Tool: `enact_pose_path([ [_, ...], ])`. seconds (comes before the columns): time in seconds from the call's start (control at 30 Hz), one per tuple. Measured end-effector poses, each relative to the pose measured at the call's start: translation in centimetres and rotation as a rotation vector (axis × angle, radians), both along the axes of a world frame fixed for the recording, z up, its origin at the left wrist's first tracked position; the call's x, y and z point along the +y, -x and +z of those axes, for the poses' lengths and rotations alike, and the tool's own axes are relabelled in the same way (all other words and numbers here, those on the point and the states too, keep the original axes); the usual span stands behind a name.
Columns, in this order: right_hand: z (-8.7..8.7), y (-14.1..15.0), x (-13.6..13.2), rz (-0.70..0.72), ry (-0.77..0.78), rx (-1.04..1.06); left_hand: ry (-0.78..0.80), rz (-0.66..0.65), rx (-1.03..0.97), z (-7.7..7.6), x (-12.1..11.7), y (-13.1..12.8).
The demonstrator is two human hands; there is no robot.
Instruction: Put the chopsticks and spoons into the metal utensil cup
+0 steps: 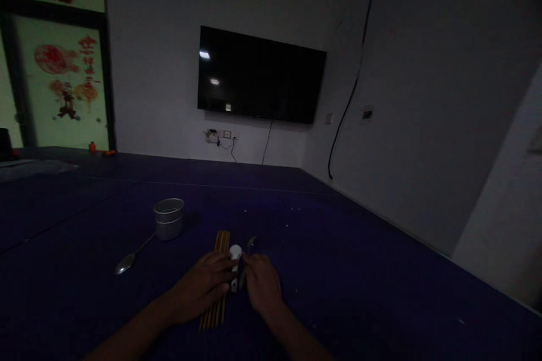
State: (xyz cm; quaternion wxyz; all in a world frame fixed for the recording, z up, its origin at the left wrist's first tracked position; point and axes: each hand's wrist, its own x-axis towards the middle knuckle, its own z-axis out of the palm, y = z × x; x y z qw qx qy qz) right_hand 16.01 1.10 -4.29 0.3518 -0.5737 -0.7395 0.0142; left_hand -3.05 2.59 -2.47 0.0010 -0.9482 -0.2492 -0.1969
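Note:
A bundle of wooden chopsticks lies on the dark blue table, with a white spoon alongside on its right. Across both rests my left hand, fingers stretched out flat, the fingertips touching the white spoon's handle. My right hand is closed around a metal spoon just right of the white one; its bowl end shows beyond my fingers. Left of the chopsticks, farther away, stands a metal cup, upright. A second metal spoon lies in front of the cup, its handle end reaching the cup's base.
The dark blue table stretches to the walls, with small white specks on it. A television hangs on the far wall, above sockets. Small orange items and clear plastic lie at the far left. A black cable hangs right.

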Motion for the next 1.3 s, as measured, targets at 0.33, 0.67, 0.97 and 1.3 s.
enact_pose_path([
  [0.33, 0.2, 0.1, 0.0, 0.014, 0.064, -0.034, -0.010, 0.002, 0.018, 0.5, -0.3, -0.1],
  [0.67, 1.1, 0.1, 0.0, 0.083, 0.064, -0.107, -0.025, 0.031, -0.013, 0.6, -0.7, -0.4],
  [0.97, 1.2, 0.2, 0.0, 0.036, 0.075, -0.114, -0.057, 0.003, -0.083, 0.5, -0.8, -0.5],
  [1.3, 0.7, 0.2, 0.3, 0.045, 0.108, -0.131, -0.068, -0.001, -0.098, 0.1, -0.6, -0.3],
])
